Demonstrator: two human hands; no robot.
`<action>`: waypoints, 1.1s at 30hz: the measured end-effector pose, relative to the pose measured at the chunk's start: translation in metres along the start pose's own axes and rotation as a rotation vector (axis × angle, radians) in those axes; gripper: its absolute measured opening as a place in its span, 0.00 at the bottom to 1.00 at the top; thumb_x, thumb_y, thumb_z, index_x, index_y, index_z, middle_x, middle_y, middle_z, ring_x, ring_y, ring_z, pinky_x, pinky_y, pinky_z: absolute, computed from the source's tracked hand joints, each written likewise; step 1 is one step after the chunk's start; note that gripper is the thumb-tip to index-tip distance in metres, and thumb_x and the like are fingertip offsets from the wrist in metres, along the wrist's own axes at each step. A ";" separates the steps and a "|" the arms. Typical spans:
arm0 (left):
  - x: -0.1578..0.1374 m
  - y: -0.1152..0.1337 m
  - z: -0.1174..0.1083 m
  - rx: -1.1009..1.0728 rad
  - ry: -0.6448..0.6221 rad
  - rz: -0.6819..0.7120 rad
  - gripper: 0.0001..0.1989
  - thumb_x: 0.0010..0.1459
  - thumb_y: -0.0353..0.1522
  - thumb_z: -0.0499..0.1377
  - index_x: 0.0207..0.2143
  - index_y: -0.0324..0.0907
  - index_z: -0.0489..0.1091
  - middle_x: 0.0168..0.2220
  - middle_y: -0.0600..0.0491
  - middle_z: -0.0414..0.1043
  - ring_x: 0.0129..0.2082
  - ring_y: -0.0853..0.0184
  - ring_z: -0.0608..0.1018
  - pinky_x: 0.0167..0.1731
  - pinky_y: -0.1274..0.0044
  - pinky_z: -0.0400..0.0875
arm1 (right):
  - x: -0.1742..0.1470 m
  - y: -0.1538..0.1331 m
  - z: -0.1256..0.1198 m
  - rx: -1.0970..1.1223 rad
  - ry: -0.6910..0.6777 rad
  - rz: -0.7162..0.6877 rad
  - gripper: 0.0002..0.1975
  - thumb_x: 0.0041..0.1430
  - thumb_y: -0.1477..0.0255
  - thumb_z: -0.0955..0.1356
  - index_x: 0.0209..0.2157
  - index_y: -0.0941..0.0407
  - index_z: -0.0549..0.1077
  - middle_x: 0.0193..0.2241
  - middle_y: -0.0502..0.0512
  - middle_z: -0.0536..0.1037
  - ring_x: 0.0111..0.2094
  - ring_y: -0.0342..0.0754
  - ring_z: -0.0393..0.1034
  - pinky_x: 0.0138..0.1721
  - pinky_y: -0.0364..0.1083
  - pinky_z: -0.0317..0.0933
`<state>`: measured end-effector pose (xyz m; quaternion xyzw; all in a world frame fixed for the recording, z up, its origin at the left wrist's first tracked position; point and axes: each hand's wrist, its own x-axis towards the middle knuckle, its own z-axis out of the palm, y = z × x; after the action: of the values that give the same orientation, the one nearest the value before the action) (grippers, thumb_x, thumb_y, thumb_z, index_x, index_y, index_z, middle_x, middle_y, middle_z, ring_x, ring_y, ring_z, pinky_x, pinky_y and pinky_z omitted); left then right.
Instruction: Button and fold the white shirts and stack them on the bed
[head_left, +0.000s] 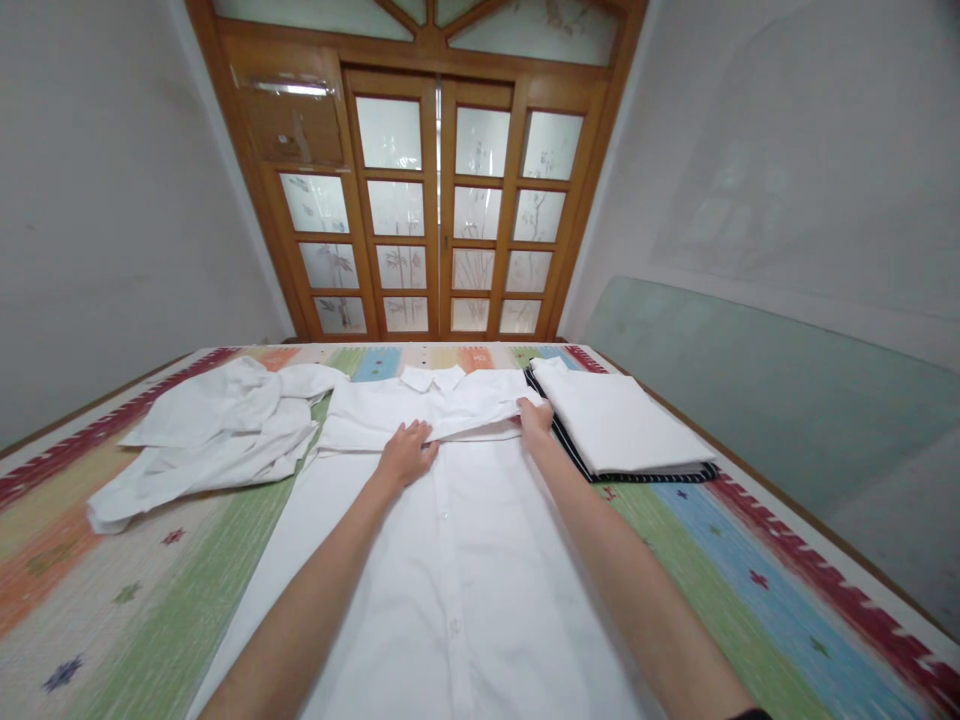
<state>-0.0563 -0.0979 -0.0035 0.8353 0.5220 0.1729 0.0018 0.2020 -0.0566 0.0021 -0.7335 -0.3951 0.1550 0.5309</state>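
Here, my right hand (535, 420) pinches the softly creased white button-front shirt (444, 555) at its folded upper part; my left hand (409, 453) rests open on it, over the striped, starred cloth (720, 560).

**Bare skin and one touch of black**

The left hand (407, 452) and right hand (534, 418) are ungloved, with short, slim fingers slightly blurred at the tips. Behind them the left forearm (315, 590) and right forearm (630, 560) are bare and smooth, slender at the wrists and broader toward the elbows. A plain black edge (750, 714) crosses the right arm low down; whether sleeve hem or band, it is too cropped to tell.
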 end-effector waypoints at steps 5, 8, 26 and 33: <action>-0.001 0.002 -0.004 0.005 -0.034 0.031 0.19 0.66 0.38 0.47 0.53 0.43 0.71 0.59 0.44 0.68 0.63 0.57 0.64 0.61 0.58 0.56 | 0.014 0.004 -0.024 -0.025 0.006 0.102 0.33 0.44 0.78 0.64 0.56 0.61 0.65 0.43 0.61 0.78 0.40 0.52 0.73 0.40 0.47 0.68; -0.001 0.003 -0.004 0.006 -0.014 -0.002 0.20 0.68 0.35 0.44 0.53 0.42 0.70 0.59 0.44 0.68 0.63 0.58 0.64 0.61 0.59 0.56 | 0.020 -0.001 -0.037 -0.070 -0.020 0.022 0.33 0.45 0.80 0.63 0.57 0.57 0.63 0.42 0.56 0.79 0.43 0.50 0.72 0.46 0.45 0.64; -0.002 0.004 -0.005 0.074 -0.020 -0.107 0.24 0.65 0.41 0.48 0.57 0.38 0.66 0.62 0.42 0.63 0.65 0.53 0.61 0.62 0.59 0.55 | -0.010 -0.047 0.027 -0.831 -0.587 -0.623 0.20 0.69 0.68 0.54 0.48 0.60 0.73 0.49 0.64 0.75 0.51 0.54 0.66 0.51 0.49 0.56; -0.002 0.008 -0.004 0.090 -0.017 -0.202 0.25 0.68 0.39 0.41 0.59 0.39 0.64 0.62 0.45 0.62 0.65 0.56 0.59 0.64 0.56 0.49 | 0.014 -0.060 0.057 -0.828 -0.678 -0.614 0.19 0.67 0.66 0.59 0.47 0.61 0.75 0.49 0.67 0.75 0.51 0.56 0.68 0.48 0.47 0.58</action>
<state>-0.0519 -0.1042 0.0014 0.7791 0.6108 0.1409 -0.0138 0.1495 -0.0014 0.0366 -0.6414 -0.7624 0.0536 0.0672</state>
